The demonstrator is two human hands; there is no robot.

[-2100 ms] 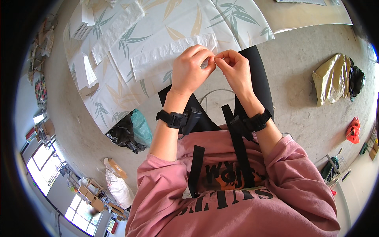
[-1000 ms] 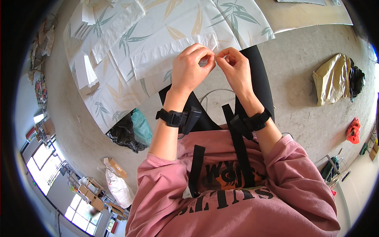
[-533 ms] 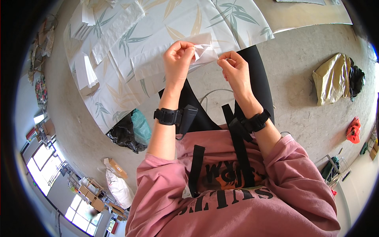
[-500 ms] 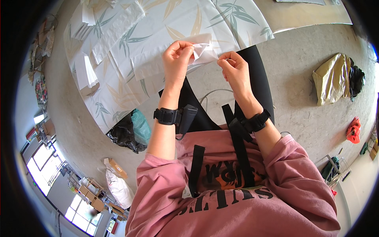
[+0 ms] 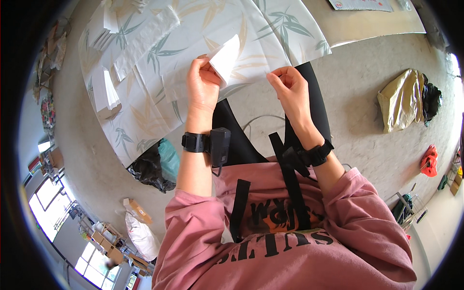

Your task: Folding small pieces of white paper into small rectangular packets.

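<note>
My left hand [image 5: 203,83] is closed on a white folded paper [image 5: 226,59], its tip pointing up and to the right above the table. My right hand [image 5: 293,92] hovers beside the table's near edge, apart from the paper. Its thumb and index finger are brought together; whether anything thin is between them I cannot make out. Beneath the left hand, a translucent plastic sleeve [image 5: 173,79] lies on the leaf-patterned tablecloth [image 5: 203,31]. Further left, a stack of clear plastic sleeves [image 5: 145,41] rests on the cloth.
White folded papers stand in two groups at the table's left, a far bundle [image 5: 103,26] and a nearer bundle [image 5: 105,91]. Black and teal bags [image 5: 152,166] sit below the table edge. On the floor at right are a gold-coloured bag [image 5: 401,101] and a red bag [image 5: 428,161].
The white paper, earlier partly wrapped in translucent film between both hands, now stands exposed in my left hand. That hand has shifted slightly left, and my right hand has come apart from the paper.
</note>
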